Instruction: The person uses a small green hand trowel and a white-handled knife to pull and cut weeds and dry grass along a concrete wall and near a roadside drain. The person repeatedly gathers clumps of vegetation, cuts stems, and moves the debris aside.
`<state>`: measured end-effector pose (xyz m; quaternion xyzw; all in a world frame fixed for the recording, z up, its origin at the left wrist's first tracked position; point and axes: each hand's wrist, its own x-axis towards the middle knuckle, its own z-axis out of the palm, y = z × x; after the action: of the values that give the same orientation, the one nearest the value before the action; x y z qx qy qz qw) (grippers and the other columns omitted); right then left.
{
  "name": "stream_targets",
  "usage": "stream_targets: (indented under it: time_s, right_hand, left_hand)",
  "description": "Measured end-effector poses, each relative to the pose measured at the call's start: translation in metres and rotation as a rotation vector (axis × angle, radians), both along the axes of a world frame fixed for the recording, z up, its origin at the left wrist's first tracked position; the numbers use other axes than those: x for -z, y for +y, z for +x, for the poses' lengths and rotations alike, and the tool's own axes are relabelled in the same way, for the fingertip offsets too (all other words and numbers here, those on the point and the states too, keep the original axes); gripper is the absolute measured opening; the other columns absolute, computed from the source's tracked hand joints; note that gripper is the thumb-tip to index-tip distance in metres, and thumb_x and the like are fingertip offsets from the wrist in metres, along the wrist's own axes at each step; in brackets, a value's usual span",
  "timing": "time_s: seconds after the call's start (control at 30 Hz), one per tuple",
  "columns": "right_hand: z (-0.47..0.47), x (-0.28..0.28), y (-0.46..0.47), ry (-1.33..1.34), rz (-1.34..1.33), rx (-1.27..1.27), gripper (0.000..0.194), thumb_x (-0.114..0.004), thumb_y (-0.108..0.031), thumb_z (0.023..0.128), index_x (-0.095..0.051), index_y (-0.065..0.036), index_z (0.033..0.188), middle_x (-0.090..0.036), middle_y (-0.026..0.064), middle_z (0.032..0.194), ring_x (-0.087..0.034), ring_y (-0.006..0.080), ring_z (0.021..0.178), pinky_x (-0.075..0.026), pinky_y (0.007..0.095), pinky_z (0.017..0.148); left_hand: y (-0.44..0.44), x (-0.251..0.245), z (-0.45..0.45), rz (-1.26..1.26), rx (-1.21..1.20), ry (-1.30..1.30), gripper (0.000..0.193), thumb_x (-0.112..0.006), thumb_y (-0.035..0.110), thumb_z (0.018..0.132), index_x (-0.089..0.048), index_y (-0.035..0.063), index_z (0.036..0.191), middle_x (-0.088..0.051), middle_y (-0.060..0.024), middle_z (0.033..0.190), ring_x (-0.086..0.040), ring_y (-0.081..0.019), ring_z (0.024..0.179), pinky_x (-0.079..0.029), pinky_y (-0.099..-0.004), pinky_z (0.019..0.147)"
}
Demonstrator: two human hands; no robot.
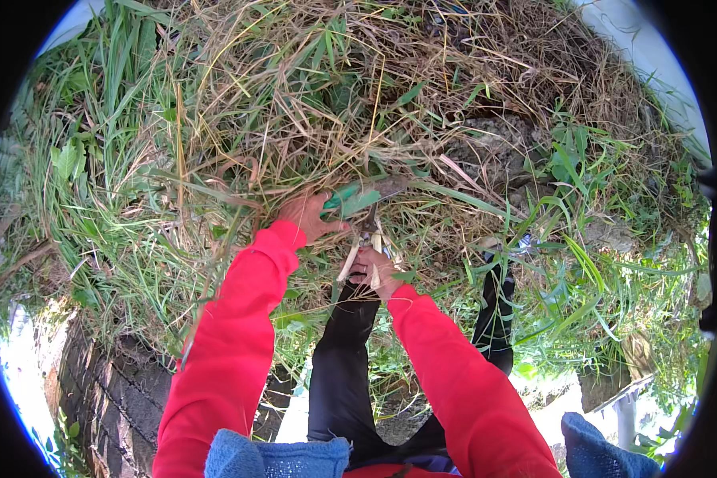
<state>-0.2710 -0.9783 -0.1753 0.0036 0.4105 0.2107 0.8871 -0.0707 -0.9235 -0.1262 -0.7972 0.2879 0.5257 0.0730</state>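
Observation:
My right hand (pixel 377 272) grips a pair of pruning shears (pixel 368 222) with pale cream handles and a coil spring between them. The handles are spread apart, and the dark blades point away from me into the grass. Just up and to the left, my left hand (pixel 308 218) closes on one end of a green-handled tool (pixel 352 202). Its dark, blade-like far end (pixel 391 186) lies in the dry grass (pixel 310 143), close to the shears' tips. Grass blades partly hide both the left fingers and this tool.
Tangled dry stalks and green grass (pixel 113 149) cover the ground ahead. A stone (pixel 496 143) shows at the right, beside broad-leaved weeds (pixel 573 161). My legs in black trousers (pixel 343 358) stand below my hands. At the lower left is a block wall (pixel 119 394).

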Motion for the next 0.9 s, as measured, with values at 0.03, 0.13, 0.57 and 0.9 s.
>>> stream_targets:
  time_s: [0.03,0.13,0.57,0.9]
  right_hand:
    - [0.010,0.009,0.000,0.036,-0.042,-0.069,0.029,-0.047,-0.018,0.079,-0.045,-0.004,0.103,-0.057,0.0103,0.089,-0.057,0.0199,0.079,-0.049,0.0306,0.064]
    - [0.033,0.027,-0.007,-0.070,-0.119,-0.084,0.031,-0.049,-0.017,0.076,-0.045,-0.005,0.104,-0.056,0.0075,0.089,-0.057,0.0186,0.080,-0.047,0.0299,0.063]
    - [0.008,-0.031,-0.042,-0.241,-0.263,-0.395,0.045,-0.046,-0.028,0.080,-0.038,-0.005,0.118,-0.057,0.0101,0.091,-0.057,0.0187,0.085,-0.043,0.0289,0.071]
    - [0.107,-0.013,-0.045,-0.186,-0.391,-0.146,0.033,-0.048,-0.027,0.076,-0.047,0.001,0.093,-0.057,0.0110,0.076,-0.057,0.0179,0.067,-0.043,0.0255,0.056]
  left_hand:
    - [0.003,-0.004,-0.005,-0.022,0.046,-0.023,0.077,-0.069,0.048,0.055,-0.045,-0.0015,0.109,-0.047,-0.0229,0.101,-0.053,-0.0357,0.084,-0.043,-0.0403,0.071]
    - [0.012,-0.005,-0.007,-0.011,0.051,-0.040,0.085,-0.074,0.043,0.048,-0.040,-0.0066,0.108,-0.048,-0.0247,0.099,-0.052,-0.0361,0.086,-0.043,-0.0408,0.072]
    - [-0.004,0.021,0.095,-0.342,-0.240,-0.019,0.046,-0.072,0.017,0.060,-0.051,0.0004,0.098,-0.053,-0.0089,0.074,-0.049,-0.0195,0.069,-0.041,-0.0298,0.069]
    - [-0.004,0.009,0.089,-0.290,-0.464,0.111,0.035,-0.067,0.019,0.069,-0.052,-0.0018,0.093,-0.051,-0.0010,0.071,-0.041,-0.0090,0.066,-0.037,-0.0243,0.064]
